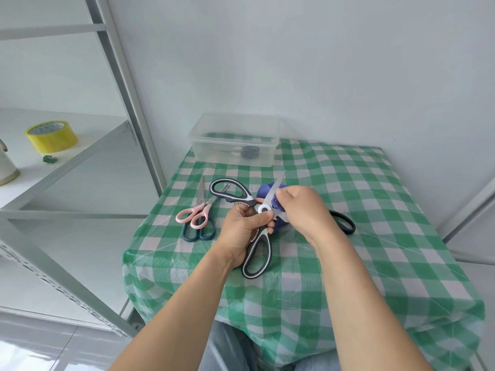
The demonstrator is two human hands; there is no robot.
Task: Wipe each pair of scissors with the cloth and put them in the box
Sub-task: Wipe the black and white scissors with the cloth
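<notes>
Your left hand [242, 231] sits just left of centre in the frame, fingers and thumb curled around the large black-and-white kitchen scissors [247, 198] close to the pivot. The scissors are spread wide, with one handle loop pointing to the upper left and the other pointing down toward the near table edge. Your right hand [302, 210], just right of centre, grips the crumpled dark blue cloth [262, 192], bunching it around one steel blade. That blade's tip sticks out above your knuckles toward the top of the frame. Left of your hands, a small pair of pink-handled scissors [205, 210] lies across a pair of dark teal-handled scissors [214, 230] on the green-and-white checked tablecloth [348, 183]. To the right, a black handle loop of another pair of scissors [351, 228] shows from behind your right wrist, the rest of it hidden. The clear rectangular plastic box [233, 153] stands without a lid at the far edge of the table, above centre. Something dark lies on its floor, too blurred through the wall to identify. In the upper left of the frame, a roll of yellow packing tape [51, 137] rests on a white metal shelf [80, 153].
</notes>
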